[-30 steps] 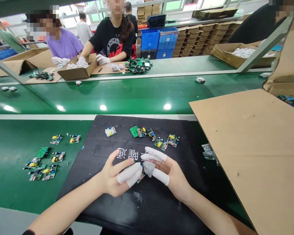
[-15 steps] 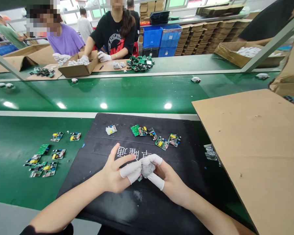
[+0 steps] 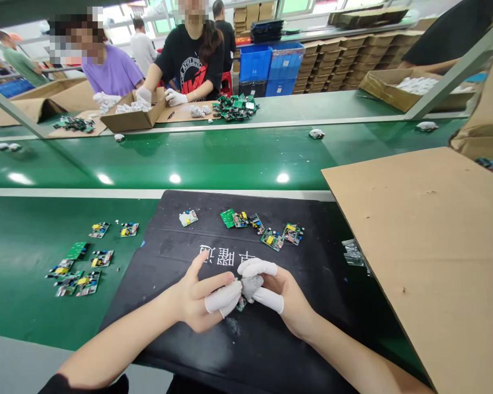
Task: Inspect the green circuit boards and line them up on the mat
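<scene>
Over the black mat (image 3: 181, 339), both hands meet at chest side of the printed white characters. My right hand (image 3: 285, 295), with white finger cots, is closed around a soft grey-white lump of putty (image 3: 252, 288). Close against it, my left hand (image 3: 201, 301) pinches with its white-cotted fingers, while its uncovered fingers stretch out. A small circuit board (image 3: 241, 303) shows at the left fingertips, just under the putty; the fingers hide most of it. Farther up the mat lie several loose circuit boards (image 3: 272, 239) and one board coated with white (image 3: 188, 218).
More circuit boards (image 3: 89, 283) lie on the green table at left. A large cardboard sheet (image 3: 427, 230) covers the right side. Beyond runs a green conveyor (image 3: 213, 156) carrying white-coated pieces (image 3: 316, 133). Across it, gloved co-workers sit by a carton (image 3: 135, 120) and a board pile (image 3: 236, 107).
Both hands have shifted slightly right and down, with the putty and the board between them. The right fingers have drawn a little away from the left. Pieces on the conveyor have moved left.
</scene>
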